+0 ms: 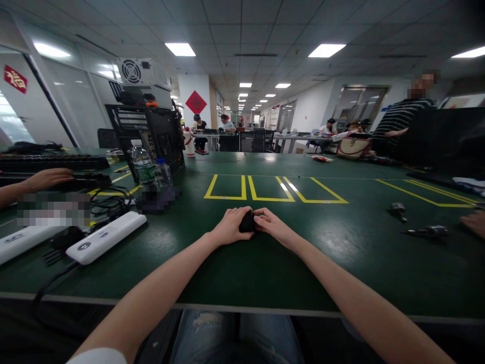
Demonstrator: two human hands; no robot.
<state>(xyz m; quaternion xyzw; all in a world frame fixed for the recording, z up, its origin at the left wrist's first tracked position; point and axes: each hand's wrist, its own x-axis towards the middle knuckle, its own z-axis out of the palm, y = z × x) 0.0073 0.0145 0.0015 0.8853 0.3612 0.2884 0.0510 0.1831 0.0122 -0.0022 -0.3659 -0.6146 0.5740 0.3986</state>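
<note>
A small, dark black object (247, 222) with a rounded outline sits between my two hands, low over the green tabletop; its exact kind is hard to make out. My left hand (232, 226) is closed around its left side, with the thumb below and the fingers over the top. From the right, my right hand (276, 227) pinches the object's edge with bent fingers. Part of the object is hidden by the fingers. Just beyond the hands, yellow tape outlines (227, 197) mark the green table (242, 278).
Left stand a white power strip (108, 237) with black cables, plastic bottles (143, 164) and an open computer case (161, 134). A co-worker's hand (51, 177) rests at far left. Dark metal tools (430, 231) lie right, near another person's hand (473, 220).
</note>
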